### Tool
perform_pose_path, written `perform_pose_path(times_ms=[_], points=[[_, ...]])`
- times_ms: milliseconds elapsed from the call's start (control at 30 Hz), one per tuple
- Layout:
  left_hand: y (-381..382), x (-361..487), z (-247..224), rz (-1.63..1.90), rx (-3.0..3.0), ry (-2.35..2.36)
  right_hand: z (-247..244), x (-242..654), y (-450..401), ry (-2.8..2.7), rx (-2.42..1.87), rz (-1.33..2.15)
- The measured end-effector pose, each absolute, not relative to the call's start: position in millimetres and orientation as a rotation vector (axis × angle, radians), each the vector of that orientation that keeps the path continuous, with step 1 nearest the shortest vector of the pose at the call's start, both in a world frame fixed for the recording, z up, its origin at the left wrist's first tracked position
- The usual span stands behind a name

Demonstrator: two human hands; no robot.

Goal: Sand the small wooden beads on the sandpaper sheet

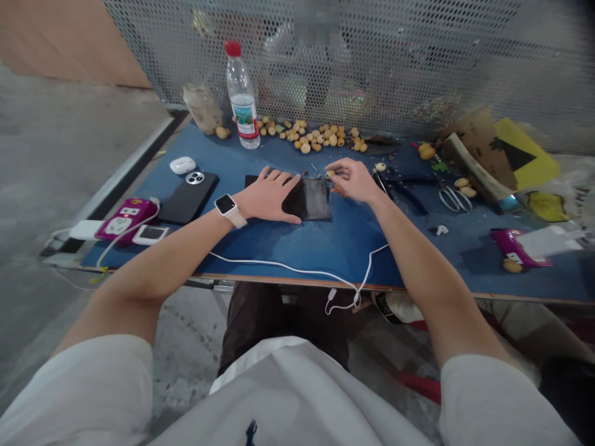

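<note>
Our left hand (pixel 267 197) lies open on a dark pad (pixel 309 202), our right hand (pixel 354 181) pinching a light, bruisable loquat (pixel 330 174), best held gently.

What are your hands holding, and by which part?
The right hand pinches a little tan ball between its fingertips, too small to tell which part. The left hand lies flat on a dark mat, holding nothing.

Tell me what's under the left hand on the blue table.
The left hand rests on a dark flat pad; the pad's surface under the palm, and anything there, is covered.
</note>
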State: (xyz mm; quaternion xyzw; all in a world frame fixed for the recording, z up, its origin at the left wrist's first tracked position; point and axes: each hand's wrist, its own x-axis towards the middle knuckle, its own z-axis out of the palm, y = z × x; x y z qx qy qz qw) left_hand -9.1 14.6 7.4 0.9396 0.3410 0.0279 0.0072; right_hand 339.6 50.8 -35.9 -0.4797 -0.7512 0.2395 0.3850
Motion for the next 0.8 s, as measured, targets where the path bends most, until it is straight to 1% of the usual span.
perform_pose_path(times_ms=[400, 533, 800], points=[[18, -12, 9, 0.131, 2.956, 0.942, -30, 339, 47, -1.96, -1.235, 0.575], [20, -10, 11, 0.161, 2.959, 0.875, -29, 338, 45, -1.953, -1.222, 0.612], [11, -2, 25, 0.257, 3.012, 0.43, -29, 337, 44, -1.955, -1.222, 0.576]])
